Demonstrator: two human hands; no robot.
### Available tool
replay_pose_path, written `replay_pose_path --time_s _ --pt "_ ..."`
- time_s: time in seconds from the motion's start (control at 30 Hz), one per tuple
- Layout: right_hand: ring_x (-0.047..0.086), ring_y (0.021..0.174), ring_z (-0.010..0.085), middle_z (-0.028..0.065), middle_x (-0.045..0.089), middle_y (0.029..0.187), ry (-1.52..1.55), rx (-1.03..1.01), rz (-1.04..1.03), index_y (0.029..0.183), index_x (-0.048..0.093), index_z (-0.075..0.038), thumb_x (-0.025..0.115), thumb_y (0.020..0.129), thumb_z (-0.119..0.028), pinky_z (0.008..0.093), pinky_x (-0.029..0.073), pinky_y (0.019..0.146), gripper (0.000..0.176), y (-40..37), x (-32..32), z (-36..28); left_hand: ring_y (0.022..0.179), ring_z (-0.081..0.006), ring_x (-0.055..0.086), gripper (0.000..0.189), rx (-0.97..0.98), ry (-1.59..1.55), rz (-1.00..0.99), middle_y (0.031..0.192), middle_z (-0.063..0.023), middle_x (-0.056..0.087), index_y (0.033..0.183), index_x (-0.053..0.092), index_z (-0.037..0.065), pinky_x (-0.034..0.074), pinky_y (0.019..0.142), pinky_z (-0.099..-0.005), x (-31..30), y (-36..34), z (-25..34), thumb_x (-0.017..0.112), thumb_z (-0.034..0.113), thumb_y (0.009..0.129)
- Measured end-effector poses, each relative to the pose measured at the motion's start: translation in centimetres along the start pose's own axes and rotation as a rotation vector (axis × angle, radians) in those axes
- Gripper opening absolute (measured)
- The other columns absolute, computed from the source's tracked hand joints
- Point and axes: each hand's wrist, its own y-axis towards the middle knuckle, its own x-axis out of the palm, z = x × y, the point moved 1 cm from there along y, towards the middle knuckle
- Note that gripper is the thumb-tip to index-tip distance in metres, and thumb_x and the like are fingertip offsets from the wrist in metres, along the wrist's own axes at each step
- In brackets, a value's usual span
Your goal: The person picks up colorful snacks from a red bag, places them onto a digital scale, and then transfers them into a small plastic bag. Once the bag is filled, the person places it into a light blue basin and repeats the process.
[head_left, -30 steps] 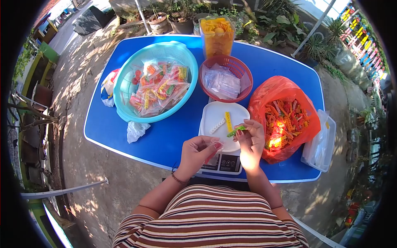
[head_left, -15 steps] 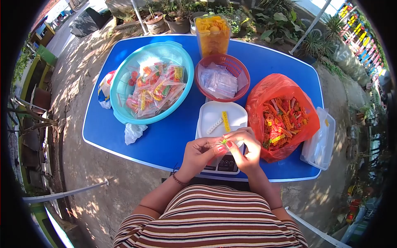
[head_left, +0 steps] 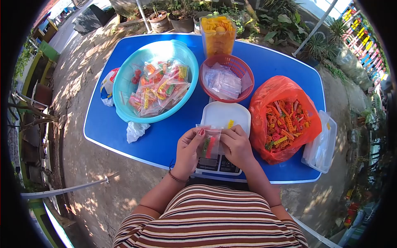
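Note:
A small clear zip bag with green and red crinkled snack pieces inside is upright between my hands, over the front of a white kitchen scale. My left hand pinches its left edge between thumb and fingers. At the opposite edge, my right hand has its fingers curled closed on the plastic; the fingertips are partly hidden. A yellow crinkled piece lies on the scale's tray, just beyond my right fingers. Below the bag, the scale's button panel shows.
On the blue table stand a turquoise basket of filled bags, a red basket of flat bags, and a tall tub of yellow pieces. At right are a red plastic bag of colourful pieces and a clear box.
My hands have moved apart from a close pinch on a small green item and now hold the bag upright. The white twisted piece on the tray no longer shows. The view has shifted slightly.

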Motion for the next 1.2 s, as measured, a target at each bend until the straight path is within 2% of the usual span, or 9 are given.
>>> replay_pose_path --time_s 0.17,0.27,0.37,0.4,0.53,0.63,0.87,1.07,1.2 --pt "0.056 0.094 0.0287 0.0064 0.064 0.098 -0.059 0.007 0.019 0.099 0.07 -0.004 0.067 0.069 0.003 0.0401 0.048 0.086 0.031 0.3 -0.1 -0.3 0.103 -0.0223 0.07 0.022 -0.02 0.017 0.007 0.114 -0.0175 0.07 0.115 0.063 -0.002 0.057 0.092 -0.0348 -0.2 -0.3 0.0 0.056 0.015 0.103" --pt "0.058 0.089 0.026 0.0105 0.062 0.098 -0.017 0.015 0.185 0.097 0.064 0.0 0.064 0.083 0.005 0.0354 0.049 0.08 0.014 0.3 -0.3 -0.1 0.101 -0.0217 0.071 0.022 -0.067 0.067 -0.002 0.111 -0.017 0.072 0.115 0.063 -0.003 0.057 0.09 -0.0331 -0.4 -0.3 -0.4 0.057 0.014 0.103" --pt "0.057 0.089 0.016 0.0085 0.061 0.098 0.459 0.321 0.35 0.114 0.056 -0.001 0.057 0.097 0.001 0.0297 0.048 0.078 0.016 -1.0 0.2 0.7 0.092 -0.0156 0.072 0.023 -0.027 0.217 -0.04 0.105 -0.0143 0.074 0.115 0.065 -0.005 0.058 0.081 -0.0264 0.2 -0.5 -0.4 0.064 0.013 0.1" --pt "0.058 0.08 0.0117 0.0083 0.057 0.099 0.704 0.27 0.466 0.127 0.048 -0.001 0.05 0.103 -0.002 0.0255 0.048 0.074 0.024 -0.7 0.5 0.9 0.091 -0.0155 0.072 0.023 -0.03 0.247 -0.058 0.103 -0.0145 0.074 0.114 0.066 -0.005 0.058 0.08 -0.0256 0.2 -0.6 -0.4 0.065 0.012 0.099" --pt "0.057 0.081 0.01 0.0085 0.058 0.102 1.138 0.363 0.506 0.129 0.045 0.0 0.048 0.103 0.0 0.0246 0.049 0.077 0.027 -0.6 -1.0 -0.2 0.086 -0.0145 0.073 0.024 -0.032 0.371 -0.11 0.098 -0.0146 0.075 0.112 0.067 -0.006 0.058 0.073 -0.0224 0.8 -0.9 -0.5 0.071 0.01 0.094" --pt "0.057 0.081 0.01 0.0088 0.058 0.104 1.204 0.369 0.522 0.131 0.044 -0.001 0.05 0.101 0.001 0.0233 0.048 0.078 0.03 -0.9 -1.4 -0.9 0.084 -0.0138 0.073 0.026 -0.055 0.405 -0.125 0.098 -0.0142 0.075 0.112 0.068 -0.006 0.058 0.071 -0.0212 1.4 -1.1 -0.5 0.073 0.01 0.093" --pt "0.058 0.091 0.0114 0.0097 0.06 0.106 0.689 0.251 0.415 0.109 0.063 0.003 0.07 0.09 0.001 0.0251 0.047 0.081 0.02 -1.9 -1.3 -1.5 0.087 -0.0124 0.072 0.03 -0.072 0.415 -0.169 0.1 -0.0136 0.075 0.117 0.068 -0.005 0.057 0.073 -0.0223 1.7 -1.0 -0.4 0.073 0.012 0.093" --pt "0.054 0.087 0.0158 0.0132 0.061 0.109 0.491 0.044 0.362 0.113 0.065 0.001 0.069 0.09 -0.001 0.0265 0.044 0.082 0.023 -1.6 -1.5 -1.0 0.089 -0.0116 0.071 0.027 -0.079 0.358 -0.168 0.102 -0.0124 0.075 0.118 0.067 -0.005 0.057 0.078 -0.0237 1.1 -1.1 -1.0 0.069 0.012 0.096" --pt "0.06 0.097 0.0242 0.0109 0.068 0.108 0.52 0.145 0.249 0.107 0.071 -0.004 0.07 0.088 -0.007 0.0356 0.047 0.088 0.02 -1.9 -2.0 -1.6 0.088 -0.0106 0.07 0.026 -0.06 0.348 -0.168 0.101 -0.0108 0.074 0.118 0.067 -0.004 0.056 0.078 -0.0237 1.1 -1.0 -1.2 0.067 0.012 0.098"
